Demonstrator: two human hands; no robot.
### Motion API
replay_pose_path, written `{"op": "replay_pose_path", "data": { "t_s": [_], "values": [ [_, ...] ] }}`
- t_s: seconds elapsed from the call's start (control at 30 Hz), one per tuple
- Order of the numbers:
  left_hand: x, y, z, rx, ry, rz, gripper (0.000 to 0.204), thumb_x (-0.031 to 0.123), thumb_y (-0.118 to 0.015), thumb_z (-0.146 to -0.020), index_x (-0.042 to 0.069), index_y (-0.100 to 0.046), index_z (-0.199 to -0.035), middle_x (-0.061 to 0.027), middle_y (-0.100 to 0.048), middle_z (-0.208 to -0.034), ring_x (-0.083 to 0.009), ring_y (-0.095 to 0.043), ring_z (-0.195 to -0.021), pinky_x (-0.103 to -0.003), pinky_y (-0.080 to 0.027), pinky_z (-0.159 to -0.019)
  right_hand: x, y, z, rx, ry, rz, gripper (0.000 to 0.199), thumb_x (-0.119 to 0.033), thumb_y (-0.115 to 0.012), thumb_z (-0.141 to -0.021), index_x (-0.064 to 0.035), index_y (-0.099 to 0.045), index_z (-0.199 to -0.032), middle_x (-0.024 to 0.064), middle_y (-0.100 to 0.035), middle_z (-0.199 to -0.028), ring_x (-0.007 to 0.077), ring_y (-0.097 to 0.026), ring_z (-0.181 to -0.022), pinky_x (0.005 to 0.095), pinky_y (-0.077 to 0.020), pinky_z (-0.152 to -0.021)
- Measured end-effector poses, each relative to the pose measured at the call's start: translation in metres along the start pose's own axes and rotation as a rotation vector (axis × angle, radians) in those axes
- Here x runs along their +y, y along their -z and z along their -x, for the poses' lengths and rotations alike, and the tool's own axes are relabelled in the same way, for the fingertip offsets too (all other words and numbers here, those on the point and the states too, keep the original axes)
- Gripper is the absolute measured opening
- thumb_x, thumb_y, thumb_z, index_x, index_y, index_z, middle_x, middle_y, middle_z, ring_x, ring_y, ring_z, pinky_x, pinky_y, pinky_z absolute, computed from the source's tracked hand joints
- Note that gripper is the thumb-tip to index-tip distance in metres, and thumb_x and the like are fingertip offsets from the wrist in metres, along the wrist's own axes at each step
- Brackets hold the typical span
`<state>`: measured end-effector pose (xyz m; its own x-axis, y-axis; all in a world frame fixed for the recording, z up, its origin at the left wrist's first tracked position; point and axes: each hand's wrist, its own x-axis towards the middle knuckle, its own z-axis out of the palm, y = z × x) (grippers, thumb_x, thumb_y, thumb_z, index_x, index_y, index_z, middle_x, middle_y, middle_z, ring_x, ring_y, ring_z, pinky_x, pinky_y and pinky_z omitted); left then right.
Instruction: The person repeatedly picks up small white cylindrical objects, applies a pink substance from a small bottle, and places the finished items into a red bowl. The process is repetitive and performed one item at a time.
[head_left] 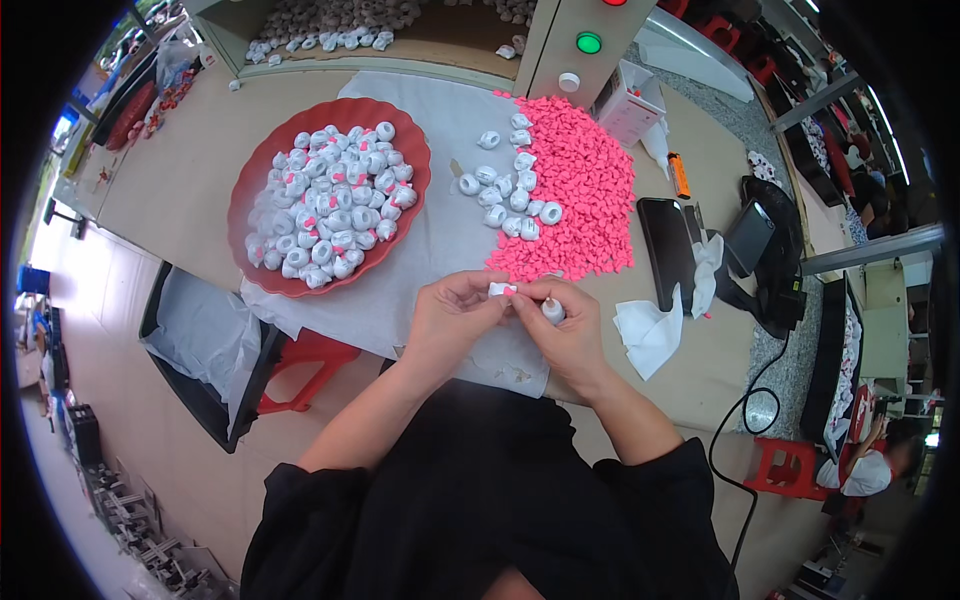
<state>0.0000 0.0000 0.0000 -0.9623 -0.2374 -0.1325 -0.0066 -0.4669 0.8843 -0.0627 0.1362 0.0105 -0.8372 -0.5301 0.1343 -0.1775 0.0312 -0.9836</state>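
My left hand (pixel 447 318) is closed, pinching a small white piece (pixel 497 289) between thumb and fingertips. Against its right side sits a bit of pink (pixel 510 292), where my right thumb and forefinger meet it. My right hand (pixel 575 338) is also closed, with a small white nozzle bottle (pixel 552 312) tucked in its curled fingers. Just beyond my hands spreads a heap of small pink pieces (pixel 580 190). Several loose rounded white pieces (pixel 519 200) lie along its left edge. A red scalloped bowl (pixel 420 150) to the left holds many white pieces, some with pink parts.
Right of the heap are a black phone (pixel 666 245), crumpled white tissue (pixel 652 335), an orange lighter (pixel 680 175) and a white box (pixel 630 105). At the back stands an open-fronted cabinet (pixel 400 68) with white pieces inside. A lined black crate (pixel 205 330) sits lower left.
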Motion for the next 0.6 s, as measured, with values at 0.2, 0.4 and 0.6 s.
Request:
{"op": "replay_pose_path", "data": {
  "t_s": [0.2,0.4,0.6],
  "values": [
    [-0.0020,0.0028,-0.0013,-0.002,-0.021,-0.022,0.021,-0.002,-0.057,-0.079,-0.002,-0.058,-0.100,-0.0085,-0.063,-0.085,-0.0118,-0.059,-0.073,-0.024,-0.049,-0.066,0.0027,-0.0025,-0.0001,0.001,0.018,-0.034,0.008,-0.002,-0.061,-0.077,0.0025,-0.061,-0.083,0.0076,-0.058,-0.076,0.0118,-0.054,-0.071,0.0242,-0.0427,-0.063],
    [-0.0029,0.0028,-0.0011,-0.012,-0.027,-0.023,0.021,-0.003,-0.056,-0.080,-0.002,-0.058,-0.100,-0.0088,-0.062,-0.087,-0.0127,-0.060,-0.076,-0.025,-0.050,-0.067,0.0042,-0.0022,0.0013,-0.004,0.018,-0.037,0.008,-0.001,-0.061,-0.077,0.0027,-0.061,-0.084,0.0076,-0.058,-0.077,0.0117,-0.054,-0.071,0.0235,-0.0426,-0.063],
    [-0.0043,0.0004,0.0010,-0.064,-0.079,0.047,0.025,-0.005,-0.053,-0.081,-0.003,-0.054,-0.107,-0.0095,-0.061,-0.092,-0.0144,-0.060,-0.082,-0.026,-0.050,-0.074,-0.0018,-0.0006,0.0010,0.004,0.069,0.013,0.010,-0.001,-0.060,-0.077,0.0030,-0.061,-0.086,0.0082,-0.059,-0.078,0.0124,-0.055,-0.072,0.0239,-0.0432,-0.063]
  ]
}}
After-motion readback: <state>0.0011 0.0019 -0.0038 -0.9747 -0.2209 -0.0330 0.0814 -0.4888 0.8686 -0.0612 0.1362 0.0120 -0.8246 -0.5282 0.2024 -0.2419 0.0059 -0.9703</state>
